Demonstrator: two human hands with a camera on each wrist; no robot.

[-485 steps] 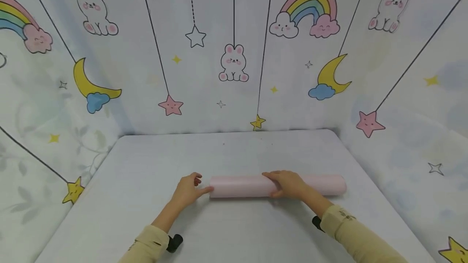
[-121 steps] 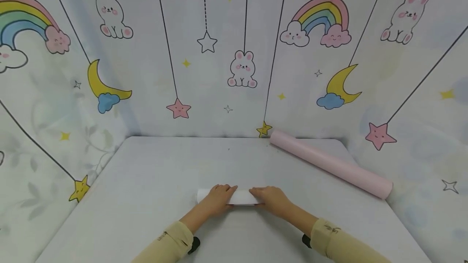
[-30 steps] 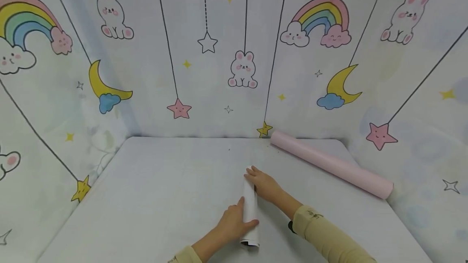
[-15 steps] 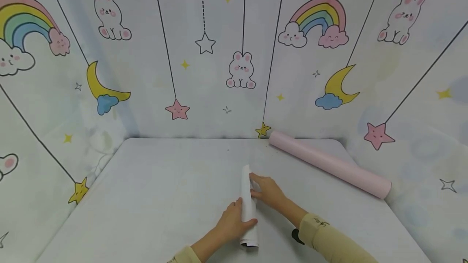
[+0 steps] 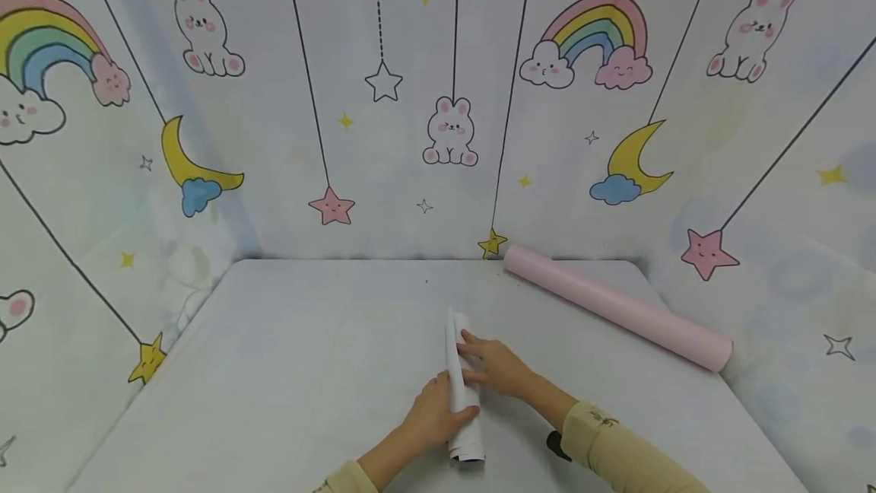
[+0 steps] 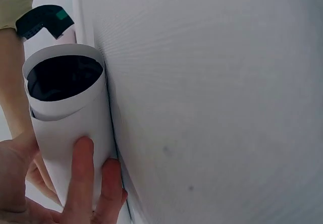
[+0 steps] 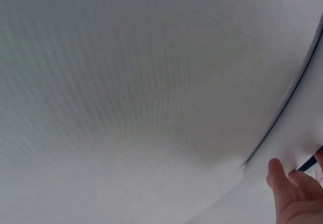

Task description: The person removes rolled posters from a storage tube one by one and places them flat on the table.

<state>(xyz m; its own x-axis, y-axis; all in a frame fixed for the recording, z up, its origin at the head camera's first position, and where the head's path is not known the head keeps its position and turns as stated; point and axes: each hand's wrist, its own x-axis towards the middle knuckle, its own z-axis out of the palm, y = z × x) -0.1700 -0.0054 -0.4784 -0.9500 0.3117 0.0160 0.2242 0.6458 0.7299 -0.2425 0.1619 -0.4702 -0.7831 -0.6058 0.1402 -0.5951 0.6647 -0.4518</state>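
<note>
Left hand [image 5: 433, 413] curls round the white roll [image 5: 468, 436], end towards the far edge of the surface [image 5: 308, 341], probably steadying it. Right hand [image 5: 505, 368], fingers parted, touches the loose flap [image 5: 452, 360]

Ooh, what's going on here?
Someone is handling a white roll on the table. The left hand holds it towards its near end, while the right hand touches it farther along, beside a loose flap. A pink roll lies farther back on the right, with neither hand on it.
</note>
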